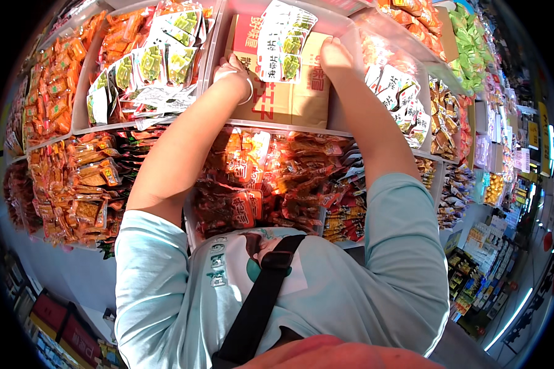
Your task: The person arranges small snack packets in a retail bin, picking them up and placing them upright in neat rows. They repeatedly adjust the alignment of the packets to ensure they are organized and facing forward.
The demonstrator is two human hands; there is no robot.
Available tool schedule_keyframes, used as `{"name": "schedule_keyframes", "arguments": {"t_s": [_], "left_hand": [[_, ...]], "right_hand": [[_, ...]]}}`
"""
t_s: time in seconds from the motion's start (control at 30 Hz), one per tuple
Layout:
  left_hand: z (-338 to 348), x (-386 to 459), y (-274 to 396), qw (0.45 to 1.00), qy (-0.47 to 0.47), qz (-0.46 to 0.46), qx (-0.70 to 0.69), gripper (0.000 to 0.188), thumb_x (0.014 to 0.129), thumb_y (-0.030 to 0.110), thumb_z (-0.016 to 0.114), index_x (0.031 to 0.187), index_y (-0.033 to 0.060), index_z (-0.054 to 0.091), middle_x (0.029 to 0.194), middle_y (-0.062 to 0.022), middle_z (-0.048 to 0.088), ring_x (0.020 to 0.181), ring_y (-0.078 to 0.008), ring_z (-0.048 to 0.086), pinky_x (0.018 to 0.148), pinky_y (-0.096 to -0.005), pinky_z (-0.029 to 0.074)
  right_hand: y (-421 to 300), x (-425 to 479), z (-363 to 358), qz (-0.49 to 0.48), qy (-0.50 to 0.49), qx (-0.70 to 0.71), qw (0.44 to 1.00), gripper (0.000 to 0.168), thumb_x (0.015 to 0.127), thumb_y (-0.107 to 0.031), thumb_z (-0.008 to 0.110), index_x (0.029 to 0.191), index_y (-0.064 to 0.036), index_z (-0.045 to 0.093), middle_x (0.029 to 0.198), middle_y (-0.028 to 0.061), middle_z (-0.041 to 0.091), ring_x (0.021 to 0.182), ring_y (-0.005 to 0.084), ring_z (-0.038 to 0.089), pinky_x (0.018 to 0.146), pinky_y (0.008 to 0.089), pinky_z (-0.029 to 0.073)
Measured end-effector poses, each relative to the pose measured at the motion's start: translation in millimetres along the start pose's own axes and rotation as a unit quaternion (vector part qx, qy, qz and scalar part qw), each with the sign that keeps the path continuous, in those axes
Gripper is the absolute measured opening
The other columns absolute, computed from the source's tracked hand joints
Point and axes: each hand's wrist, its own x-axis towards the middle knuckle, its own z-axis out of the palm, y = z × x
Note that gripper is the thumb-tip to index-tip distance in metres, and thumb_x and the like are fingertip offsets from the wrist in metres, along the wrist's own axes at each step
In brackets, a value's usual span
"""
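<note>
A printed cardboard box (277, 99) lies inside a clear plastic bin (286, 128) in front of me. On top of it rests a row of overlapping white and green snack packets (284, 44). My left hand (233, 76), a white band at its wrist, is at the box's left side, fingers partly curled. At the box's right side is my right hand (336, 55), its fingers bent down near the box's edge. Whether either hand grips the box cannot be made out, as the fingertips are partly hidden.
Left stands a bin with similar green-windowed packets (150, 64) over orange packets. White packets (399, 101) fill part of the bin at right. Nearer my body are bins of red and orange snack packets (258, 180). Bin walls rise on both sides of the box.
</note>
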Motion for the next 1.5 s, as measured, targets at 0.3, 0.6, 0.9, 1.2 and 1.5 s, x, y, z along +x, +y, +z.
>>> {"name": "schedule_keyframes", "arguments": {"t_s": [0.3, 0.6, 0.9, 1.2, 1.5], "left_hand": [[-6, -18, 3, 0.995, 0.003, 0.023, 0.094, 0.066, 0.075, 0.007, 0.048, 0.129, -0.0022, 0.012, 0.137, -0.0143, 0.005, 0.125, -0.0301, 0.016, 0.097, -0.0362, 0.027], [-5, -19, 4, 0.994, 0.028, 0.016, 0.102, 0.059, 0.079, 0.012, 0.043, 0.130, 0.0010, 0.015, 0.136, -0.0155, 0.010, 0.123, -0.0309, 0.022, 0.096, -0.0365, 0.026], [-10, 40, 11, 0.935, 0.167, 0.084, -0.302, 0.066, 0.074, 0.024, 0.050, 0.127, -0.0014, 0.018, 0.133, -0.0195, 0.018, 0.121, -0.0295, 0.026, 0.098, -0.0313, 0.024], [-43, 100, 52, 0.675, 0.278, 0.127, -0.671, 0.082, 0.069, 0.028, 0.054, 0.129, -0.0043, 0.008, 0.134, -0.0228, 0.008, 0.127, -0.0294, 0.005, 0.101, -0.0298, 0.010], [-27, 95, 83, 0.767, 0.267, 0.150, -0.564, 0.076, 0.073, 0.037, 0.050, 0.128, -0.0016, 0.014, 0.133, -0.0221, 0.015, 0.124, -0.0322, 0.015, 0.100, -0.0338, 0.015]], "right_hand": [[-6, -21, 26, 0.079, 0.037, 0.156, 0.984, 0.038, 0.078, -0.019, 0.039, 0.105, 0.007, 0.041, 0.108, 0.0247, 0.046, 0.092, 0.0325, 0.053, 0.080, 0.0391, 0.042], [-37, -49, -15, -0.099, -0.130, 0.065, 0.984, 0.057, 0.064, -0.034, 0.065, 0.104, -0.002, 0.043, 0.097, 0.0147, 0.051, 0.097, 0.0262, 0.048, 0.084, 0.0339, 0.037], [-52, -26, -15, -0.168, 0.042, -0.003, 0.985, 0.056, 0.053, -0.040, 0.070, 0.092, -0.008, 0.046, 0.088, 0.0050, 0.049, 0.084, 0.0206, 0.049, 0.069, 0.0336, 0.039], [-46, -9, -18, -0.163, 0.090, -0.029, 0.982, 0.057, 0.053, -0.034, 0.071, 0.097, -0.008, 0.045, 0.099, 0.0067, 0.046, 0.093, 0.0199, 0.044, 0.069, 0.0328, 0.040], [-9, 1, -12, -0.150, 0.112, -0.026, 0.982, 0.076, 0.050, -0.026, 0.074, 0.113, -0.005, 0.037, 0.111, 0.0135, 0.039, 0.100, 0.0247, 0.043, 0.076, 0.0344, 0.045]]}}
